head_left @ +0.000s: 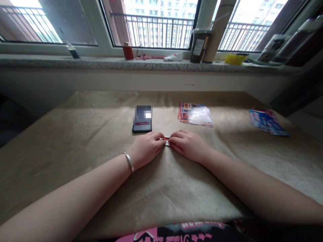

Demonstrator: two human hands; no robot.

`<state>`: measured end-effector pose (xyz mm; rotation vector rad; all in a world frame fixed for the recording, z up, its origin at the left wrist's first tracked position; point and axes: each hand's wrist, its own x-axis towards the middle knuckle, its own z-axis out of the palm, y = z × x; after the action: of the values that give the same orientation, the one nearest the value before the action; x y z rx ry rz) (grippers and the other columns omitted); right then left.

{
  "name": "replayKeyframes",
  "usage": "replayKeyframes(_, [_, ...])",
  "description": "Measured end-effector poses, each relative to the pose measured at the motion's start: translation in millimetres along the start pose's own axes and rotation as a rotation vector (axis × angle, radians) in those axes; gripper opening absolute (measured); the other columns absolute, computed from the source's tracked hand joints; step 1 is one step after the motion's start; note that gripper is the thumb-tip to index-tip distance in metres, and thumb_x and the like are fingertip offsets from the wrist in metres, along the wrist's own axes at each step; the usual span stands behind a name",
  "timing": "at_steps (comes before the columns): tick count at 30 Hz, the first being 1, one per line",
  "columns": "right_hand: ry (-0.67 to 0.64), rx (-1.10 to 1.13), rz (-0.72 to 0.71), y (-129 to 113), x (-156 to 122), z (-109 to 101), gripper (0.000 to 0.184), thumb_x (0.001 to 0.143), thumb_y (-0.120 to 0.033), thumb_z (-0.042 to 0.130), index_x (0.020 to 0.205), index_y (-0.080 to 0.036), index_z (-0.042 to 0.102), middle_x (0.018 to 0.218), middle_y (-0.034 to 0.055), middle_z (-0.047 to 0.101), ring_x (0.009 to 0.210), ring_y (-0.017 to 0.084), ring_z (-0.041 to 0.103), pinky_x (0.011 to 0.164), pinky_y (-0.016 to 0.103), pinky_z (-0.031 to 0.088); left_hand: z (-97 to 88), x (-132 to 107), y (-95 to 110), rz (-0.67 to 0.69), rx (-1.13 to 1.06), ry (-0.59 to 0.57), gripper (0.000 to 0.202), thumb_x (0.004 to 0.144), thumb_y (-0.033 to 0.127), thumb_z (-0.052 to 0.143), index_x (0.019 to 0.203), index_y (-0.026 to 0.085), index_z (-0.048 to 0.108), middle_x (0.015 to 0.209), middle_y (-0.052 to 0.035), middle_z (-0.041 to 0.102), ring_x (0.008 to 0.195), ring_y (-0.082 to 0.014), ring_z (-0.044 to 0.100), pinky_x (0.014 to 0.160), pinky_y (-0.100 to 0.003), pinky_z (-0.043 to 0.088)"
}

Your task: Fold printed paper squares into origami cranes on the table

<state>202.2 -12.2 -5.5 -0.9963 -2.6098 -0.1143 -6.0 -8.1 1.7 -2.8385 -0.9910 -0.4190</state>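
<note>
Both hands meet at the middle of the table, pinching a small folded piece of paper (167, 142) that shows white with an orange-red edge. My left hand (147, 148), with a silver bangle at the wrist, grips its left end. On the right end are the closed fingers of my right hand (189, 145). Most of the paper is hidden by the fingers. Just beyond my left hand lies a dark phone (142, 127), its screen partly blurred out. A stack of colourful printed sheets (195, 115) lies beyond my right hand.
More blue printed sheets (267, 121) lie at the table's right. The table (75, 134) has a tan cover and ends near a wall under a stone windowsill (101, 64). On the sill stand a red bottle (128, 52), a dark-filled jar (199, 46) and a yellow item (235, 58).
</note>
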Motion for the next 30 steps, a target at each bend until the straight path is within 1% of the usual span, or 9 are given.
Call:
replayKeyframes(5, [0.015, -0.013, -0.032, -0.7, 1.4, 2.8, 0.025, 0.093, -0.027, 0.045, 0.091, -0.016, 0.067, 0.094, 0.0086, 0.064, 0.085, 0.019, 0.052, 0.076, 0.030, 0.044, -2.8, 1.8, 2.2, 0.047, 0.033, -0.007, 0.019, 0.090, 0.018, 0.047, 0.092, 0.015, 0.066, 0.086, -0.0071, 0.062, 0.085, -0.0195, 0.055, 0.076, -0.033, 0.050])
replayKeyframes(10, [0.014, -0.060, -0.051, -0.6, 2.3, 2.1, 0.024, 0.093, -0.028, 0.045, 0.088, -0.016, 0.065, 0.086, 0.0072, 0.062, 0.078, 0.017, 0.050, 0.070, 0.029, 0.041, -2.8, 1.2, 2.5, 0.067, 0.033, 0.012, 0.019, 0.090, 0.018, 0.046, 0.095, 0.014, 0.064, 0.085, -0.0078, 0.062, 0.081, -0.0188, 0.055, 0.076, -0.032, 0.050])
replayKeyframes(13, [-0.011, -0.107, -0.084, -0.9, 3.5, 0.0, 0.023, 0.093, -0.026, 0.045, 0.084, -0.017, 0.064, 0.082, 0.0060, 0.062, 0.075, 0.017, 0.049, 0.065, 0.029, 0.037, -4.0, 0.7, 2.9, 0.063, 0.053, -0.012, 0.019, 0.090, 0.019, 0.046, 0.091, 0.014, 0.065, 0.083, -0.0071, 0.061, 0.079, -0.0184, 0.055, 0.075, -0.031, 0.050])
replayKeyframes(15, [-0.026, -0.123, -0.079, -1.5, 4.3, -1.0, 0.024, 0.093, -0.025, 0.044, 0.082, -0.017, 0.064, 0.081, 0.0057, 0.062, 0.074, 0.016, 0.050, 0.063, 0.029, 0.036, -5.2, 0.8, 3.5, 0.061, 0.066, -0.028, 0.020, 0.091, 0.020, 0.046, 0.090, 0.015, 0.065, 0.083, -0.0071, 0.061, 0.079, -0.0184, 0.055, 0.075, -0.031, 0.050])
replayKeyframes(18, [-0.018, -0.068, -0.001, -2.3, 5.1, -0.8, 0.022, 0.091, -0.025, 0.046, 0.083, -0.018, 0.064, 0.082, 0.0053, 0.062, 0.076, 0.017, 0.051, 0.064, 0.028, 0.036, -6.0, 1.1, 3.9, 0.051, 0.052, -0.025, 0.021, 0.091, 0.021, 0.046, 0.090, 0.015, 0.067, 0.084, -0.0068, 0.061, 0.081, -0.0183, 0.056, 0.073, -0.031, 0.050])
replayKeyframes(21, [-0.011, 0.051, 0.122, -2.2, 6.0, 0.8, 0.013, 0.086, -0.023, 0.052, 0.081, -0.018, 0.064, 0.085, 0.0042, 0.063, 0.079, 0.016, 0.054, 0.066, 0.026, 0.038, -5.7, 1.2, 3.3, 0.040, 0.031, -0.012, 0.021, 0.090, 0.021, 0.047, 0.087, 0.016, 0.068, 0.082, -0.0061, 0.061, 0.080, -0.0176, 0.057, 0.072, -0.030, 0.049])
replayKeyframes(24, [-0.038, 0.136, 0.225, -1.6, 7.3, 2.3, 0.008, 0.082, -0.022, 0.056, 0.080, -0.019, 0.063, 0.085, 0.0033, 0.062, 0.078, 0.015, 0.056, 0.065, 0.025, 0.038, -5.4, 0.8, 1.6, 0.047, 0.031, 0.000, 0.020, 0.089, 0.021, 0.048, 0.088, 0.017, 0.068, 0.081, -0.0056, 0.061, 0.080, -0.0170, 0.057, 0.071, -0.028, 0.049])
replayKeyframes(27, [-0.069, 0.155, 0.274, -0.5, 8.2, 3.5, 0.011, 0.084, -0.024, 0.054, 0.083, -0.019, 0.063, 0.085, 0.0038, 0.062, 0.078, 0.015, 0.056, 0.066, 0.025, 0.039, -5.6, 0.3, -1.2, 0.065, 0.028, 0.005, 0.019, 0.088, 0.020, 0.048, 0.095, 0.017, 0.066, 0.082, -0.0049, 0.062, 0.077, -0.0167, 0.058, 0.069, -0.028, 0.049])
replayKeyframes(30, [-0.076, 0.149, 0.288, 1.3, 8.5, 5.0, 0.014, 0.087, -0.025, 0.050, 0.085, -0.018, 0.063, 0.087, 0.0049, 0.063, 0.080, 0.017, 0.057, 0.069, 0.027, 0.040, -6.0, -0.2, -4.7, 0.086, 0.001, 0.000, 0.022, 0.089, 0.018, 0.047, 0.103, 0.018, 0.064, 0.083, -0.0040, 0.064, 0.075, -0.0162, 0.058, 0.068, -0.028, 0.049])
